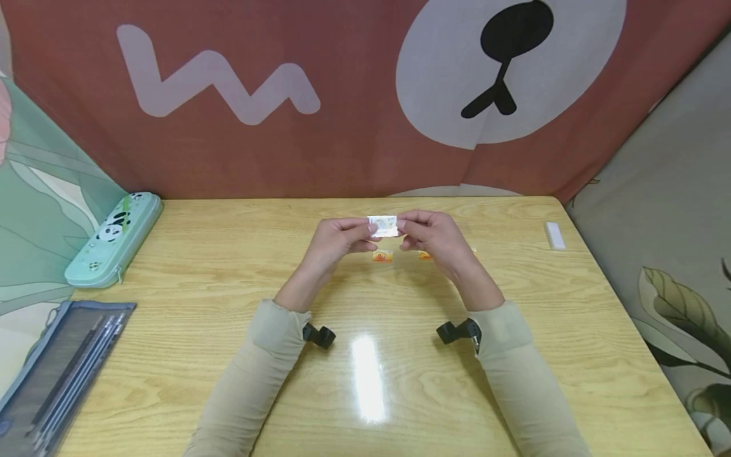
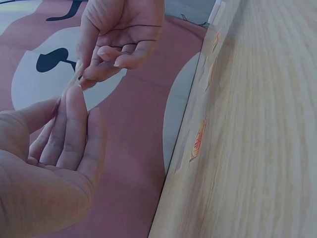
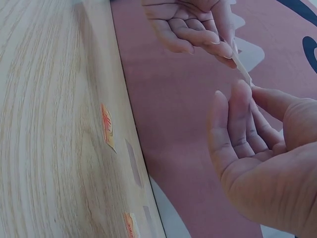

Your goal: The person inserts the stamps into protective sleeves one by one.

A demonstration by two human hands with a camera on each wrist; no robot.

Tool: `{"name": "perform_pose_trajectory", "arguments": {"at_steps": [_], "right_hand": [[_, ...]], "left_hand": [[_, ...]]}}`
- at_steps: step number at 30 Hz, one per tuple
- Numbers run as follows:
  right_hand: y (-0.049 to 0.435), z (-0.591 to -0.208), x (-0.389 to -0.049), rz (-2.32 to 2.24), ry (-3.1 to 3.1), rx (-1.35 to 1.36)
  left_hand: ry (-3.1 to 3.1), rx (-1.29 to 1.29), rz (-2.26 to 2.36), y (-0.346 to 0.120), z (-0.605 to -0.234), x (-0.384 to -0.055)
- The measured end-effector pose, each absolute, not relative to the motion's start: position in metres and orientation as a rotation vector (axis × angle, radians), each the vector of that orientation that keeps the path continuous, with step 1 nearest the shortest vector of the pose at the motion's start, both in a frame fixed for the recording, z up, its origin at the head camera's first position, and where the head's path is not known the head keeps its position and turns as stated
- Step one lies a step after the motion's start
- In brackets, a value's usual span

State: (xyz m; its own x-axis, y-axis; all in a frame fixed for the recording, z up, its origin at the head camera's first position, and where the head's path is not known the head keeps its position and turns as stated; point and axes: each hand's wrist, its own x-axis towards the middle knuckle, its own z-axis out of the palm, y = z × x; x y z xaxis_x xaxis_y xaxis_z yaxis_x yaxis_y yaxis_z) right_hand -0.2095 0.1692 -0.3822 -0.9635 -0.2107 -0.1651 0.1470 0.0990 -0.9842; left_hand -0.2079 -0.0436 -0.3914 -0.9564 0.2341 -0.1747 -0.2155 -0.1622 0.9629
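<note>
A small white rectangular card (image 1: 383,226) with faint coloured print is held up above the far part of the table. My left hand (image 1: 341,239) pinches its left end between thumb and fingers. The right hand (image 1: 434,236) pinches the opposite end in the same way. Both wrist views show the card edge-on as a thin strip (image 3: 241,67) stretched between the two hands. On the table below lies a small orange-and-yellow card (image 1: 382,256). A second orange card (image 1: 424,255) is partly covered by the right hand, and a third orange card (image 2: 216,39) lies farther along.
A mint panda pencil case (image 1: 117,238) lies at the back left. Nearer on that side is a mesh zip pouch (image 1: 68,368) with several pencils inside. A small white block (image 1: 554,235) sits near the right edge of the wooden table (image 1: 188,355). Printed fabric hangs behind.
</note>
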Motion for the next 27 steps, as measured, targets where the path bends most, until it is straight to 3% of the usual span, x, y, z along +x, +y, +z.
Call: {"name": "perform_pose_trajectory", "arguments": {"at_steps": [27], "right_hand": [[0.1675,-0.3821,-0.2078,-1.886,2.100,-0.073]], "left_hand": [[1.812,-0.007,2.159,-0.0445,-0.3920,-0.2082]]}}
